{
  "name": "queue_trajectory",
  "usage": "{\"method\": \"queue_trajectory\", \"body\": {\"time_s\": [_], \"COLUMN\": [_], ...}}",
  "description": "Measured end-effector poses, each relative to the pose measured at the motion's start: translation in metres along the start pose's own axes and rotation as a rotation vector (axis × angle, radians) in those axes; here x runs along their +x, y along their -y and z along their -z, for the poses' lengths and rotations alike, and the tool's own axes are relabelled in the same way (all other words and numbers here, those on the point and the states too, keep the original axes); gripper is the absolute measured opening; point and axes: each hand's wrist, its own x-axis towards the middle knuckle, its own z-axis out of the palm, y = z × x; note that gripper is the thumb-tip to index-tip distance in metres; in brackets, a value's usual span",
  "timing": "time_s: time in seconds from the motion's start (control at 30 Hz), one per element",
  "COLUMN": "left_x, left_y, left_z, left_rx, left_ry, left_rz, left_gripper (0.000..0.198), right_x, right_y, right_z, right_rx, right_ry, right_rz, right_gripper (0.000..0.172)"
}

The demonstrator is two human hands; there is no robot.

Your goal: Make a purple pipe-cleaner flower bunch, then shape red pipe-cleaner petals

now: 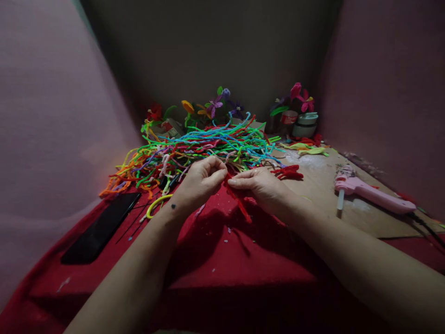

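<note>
A red pipe cleaner (240, 204) is pinched between my two hands above the red cloth, its loose end slanting down to the right. My left hand (207, 175) has thumb and forefinger closed on its upper part. Close beside it, my right hand (256, 183) grips the same pipe cleaner with thumb and fingertips. The part between the fingertips is mostly hidden. Just behind the hands lies a large pile of multicoloured pipe cleaners (205, 141). To the right of my right hand rests a bent red pipe cleaner piece (288, 172).
A pink glue gun (373, 190) lies on a cardboard sheet (323, 204) at right, its cord trailing off. A black phone (100, 229) is at left. Pipe-cleaner flowers (214, 105) and a lidded jar (306, 124) stand at the back. Red cloth (222, 264) covers the table.
</note>
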Motion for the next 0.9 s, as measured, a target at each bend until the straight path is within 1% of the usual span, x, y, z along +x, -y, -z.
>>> {"method": "queue_trajectory", "body": {"time_s": [0.07, 0.17, 0.23, 0.3, 0.37, 0.43, 0.5, 0.53, 0.6, 0.67, 0.73, 0.8, 0.9], "left_x": [0.0, 0.0, 0.0, 0.001, 0.001, 0.001, 0.0, -0.001, -0.003, -0.005, -0.006, -0.006, -0.006], "left_y": [0.0, 0.001, 0.001, 0.003, 0.006, 0.008, 0.009, 0.009, 0.008, 0.005, 0.003, 0.003, 0.004], "left_z": [-0.001, -0.004, -0.004, -0.004, -0.003, -0.003, -0.006, -0.008, -0.014, -0.019, -0.023, -0.024, -0.026], "left_rx": [0.035, 0.032, -0.03, -0.116, -0.156, -0.156, -0.154, -0.148, -0.097, -0.005, 0.069, 0.088, 0.071], "left_ry": [0.004, -0.008, -0.033, -0.037, 0.037, 0.169, 0.282, 0.306, 0.281, 0.205, 0.138, 0.116, 0.127], "left_rz": [-0.047, -0.056, -0.012, 0.072, 0.175, 0.25, 0.272, 0.255, 0.186, 0.087, 0.021, 0.011, 0.055], "left_gripper": [0.005, 0.005, 0.008, 0.016, 0.025, 0.028, 0.027, 0.025, 0.022, 0.017, 0.014, 0.014, 0.015], "right_x": [-0.001, 0.002, 0.006, 0.009, 0.011, 0.011, 0.012, 0.012, 0.015, 0.019, 0.021, 0.022, 0.023], "right_y": [0.001, -0.003, -0.006, -0.006, -0.005, -0.003, -0.003, -0.003, -0.006, -0.007, -0.007, -0.005, -0.002], "right_z": [0.0, 0.002, 0.003, 0.004, 0.004, 0.004, 0.004, 0.005, 0.007, 0.01, 0.012, 0.013, 0.014], "right_rx": [-0.009, -0.078, -0.059, 0.033, 0.134, 0.198, 0.233, 0.25, 0.29, 0.33, 0.368, 0.397, 0.433], "right_ry": [0.015, 0.038, 0.011, -0.052, -0.118, -0.155, -0.178, -0.188, -0.209, -0.25, -0.294, -0.336, -0.382], "right_rz": [-0.009, 0.044, 0.084, 0.113, 0.139, 0.159, 0.162, 0.165, 0.172, 0.171, 0.154, 0.131, 0.116], "right_gripper": [0.012, 0.015, 0.015, 0.014, 0.015, 0.014, 0.013, 0.013, 0.012, 0.011, 0.011, 0.011, 0.013]}}
